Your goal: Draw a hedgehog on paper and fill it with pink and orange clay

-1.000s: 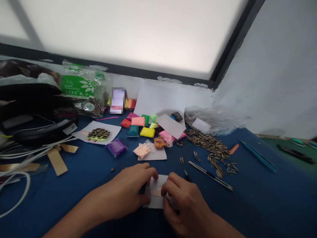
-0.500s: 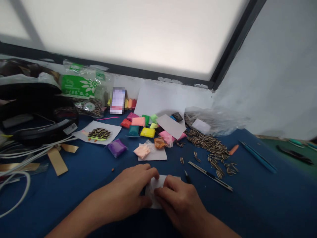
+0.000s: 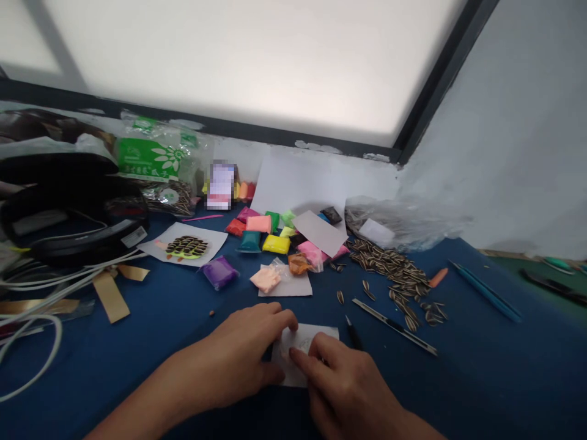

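On the blue table, a small white sheet of paper (image 3: 324,333) lies under my hands, with faint drawn lines near its middle. My left hand (image 3: 254,342) rests across the paper's left side, thumb and fingers apart, holding the sheet down. From the right, my right hand (image 3: 343,376) reaches over with the index finger stretched out, its tip pressing on the paper; its other fingers are bent. Whether a bit of clay lies under that fingertip, I cannot tell. A black-handled pen-like tool (image 3: 353,333) lies just beyond my right hand, beside a utility knife (image 3: 394,327).
Peach clay (image 3: 266,278) sits on another paper behind my hands, near colourful clay packets (image 3: 276,244). Sunflower seeds (image 3: 389,266) are heaped at right, with blue tweezers (image 3: 486,290) beyond. A seed-covered clay figure (image 3: 187,246) lies at left, near white cables (image 3: 55,330).
My right hand has shifted slightly right and its index finger now stands out from the bent fingers, uncovering more of the drawing. My left hand stays on the paper.
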A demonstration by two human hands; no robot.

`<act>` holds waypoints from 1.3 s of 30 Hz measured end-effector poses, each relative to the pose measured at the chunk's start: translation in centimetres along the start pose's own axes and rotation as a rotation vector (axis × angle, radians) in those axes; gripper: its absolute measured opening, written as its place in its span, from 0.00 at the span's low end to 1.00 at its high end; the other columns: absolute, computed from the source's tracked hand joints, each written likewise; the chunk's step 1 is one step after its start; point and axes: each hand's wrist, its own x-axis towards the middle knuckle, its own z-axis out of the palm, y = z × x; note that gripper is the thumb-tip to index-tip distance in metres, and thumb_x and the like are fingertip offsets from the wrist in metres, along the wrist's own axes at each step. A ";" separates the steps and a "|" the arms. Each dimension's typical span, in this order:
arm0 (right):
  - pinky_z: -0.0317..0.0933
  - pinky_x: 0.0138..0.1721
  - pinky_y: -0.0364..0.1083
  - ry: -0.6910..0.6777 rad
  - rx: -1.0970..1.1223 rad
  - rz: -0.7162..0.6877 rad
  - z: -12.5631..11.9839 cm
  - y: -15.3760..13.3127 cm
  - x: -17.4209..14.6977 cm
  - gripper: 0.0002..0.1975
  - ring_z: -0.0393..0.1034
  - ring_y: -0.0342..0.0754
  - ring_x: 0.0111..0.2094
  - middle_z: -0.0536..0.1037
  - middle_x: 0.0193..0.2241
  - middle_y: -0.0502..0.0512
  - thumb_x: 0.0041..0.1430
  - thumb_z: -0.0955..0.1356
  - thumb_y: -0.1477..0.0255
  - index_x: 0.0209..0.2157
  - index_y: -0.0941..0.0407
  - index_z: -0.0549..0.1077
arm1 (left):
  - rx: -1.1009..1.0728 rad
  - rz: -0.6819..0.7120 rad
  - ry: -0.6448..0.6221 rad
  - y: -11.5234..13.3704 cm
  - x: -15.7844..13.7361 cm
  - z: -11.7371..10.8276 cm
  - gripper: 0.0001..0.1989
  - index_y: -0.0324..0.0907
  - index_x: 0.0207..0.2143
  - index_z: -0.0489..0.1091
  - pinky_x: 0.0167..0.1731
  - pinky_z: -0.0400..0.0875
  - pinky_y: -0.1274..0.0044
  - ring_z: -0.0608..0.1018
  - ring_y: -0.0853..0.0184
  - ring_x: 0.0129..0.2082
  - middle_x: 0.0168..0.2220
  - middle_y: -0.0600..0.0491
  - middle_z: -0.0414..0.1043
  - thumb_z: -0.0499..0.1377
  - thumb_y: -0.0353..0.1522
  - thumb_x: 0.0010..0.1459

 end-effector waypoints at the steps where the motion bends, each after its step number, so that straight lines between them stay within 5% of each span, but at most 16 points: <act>1: 0.55 0.21 0.45 0.027 -0.042 -0.032 0.1 0.0 0.0 0.20 0.67 0.49 0.23 0.74 0.27 0.58 0.54 0.60 0.82 0.44 0.64 0.77 | 0.000 -0.001 0.001 0.0 0.0 0.0 0.19 0.49 0.46 0.70 0.39 0.65 0.74 0.75 0.59 0.46 0.45 0.55 0.72 0.62 0.26 0.50; 10: 0.51 0.19 0.44 0.229 -0.209 -0.203 0.2 0.2 -0.1 0.17 0.60 0.46 0.20 0.71 0.22 0.53 0.58 0.59 0.85 0.41 0.62 0.76 | -0.049 -0.023 -0.017 -0.1 -0.2 -0.3 0.23 0.50 0.49 0.71 0.43 0.67 0.74 0.75 0.59 0.48 0.47 0.55 0.73 0.64 0.26 0.50; 14: 0.46 0.18 0.45 0.217 -0.264 -0.271 0.4 0.4 -0.2 0.14 0.57 0.45 0.19 0.68 0.21 0.50 0.67 0.58 0.82 0.39 0.62 0.75 | -0.053 -0.022 -0.015 -0.3 -0.2 -0.2 0.22 0.50 0.49 0.71 0.42 0.67 0.74 0.75 0.59 0.48 0.48 0.55 0.73 0.65 0.28 0.52; 23: 0.47 0.18 0.47 0.162 -0.282 -0.242 0.7 0.3 -0.2 0.17 0.59 0.46 0.20 0.69 0.22 0.52 0.70 0.55 0.81 0.42 0.63 0.74 | -0.060 -0.007 -0.004 -0.2 -0.2 -0.1 0.22 0.49 0.49 0.71 0.44 0.67 0.73 0.75 0.58 0.49 0.47 0.55 0.73 0.65 0.27 0.51; 33: 0.48 0.19 0.47 0.151 -0.298 -0.241 0.5 0.5 -0.2 0.15 0.60 0.47 0.20 0.70 0.23 0.53 0.68 0.57 0.82 0.42 0.65 0.74 | -0.056 -0.016 -0.018 0.0 -0.2 -0.3 0.22 0.49 0.48 0.71 0.42 0.67 0.74 0.75 0.59 0.48 0.47 0.54 0.73 0.64 0.25 0.50; 39: 0.53 0.19 0.44 0.170 -0.189 -0.179 -0.1 0.5 -0.3 0.17 0.63 0.46 0.21 0.72 0.24 0.53 0.57 0.58 0.84 0.44 0.61 0.72 | -0.055 -0.004 -0.024 -0.1 -0.2 -0.3 0.22 0.49 0.48 0.71 0.43 0.67 0.73 0.75 0.58 0.48 0.46 0.55 0.72 0.63 0.26 0.50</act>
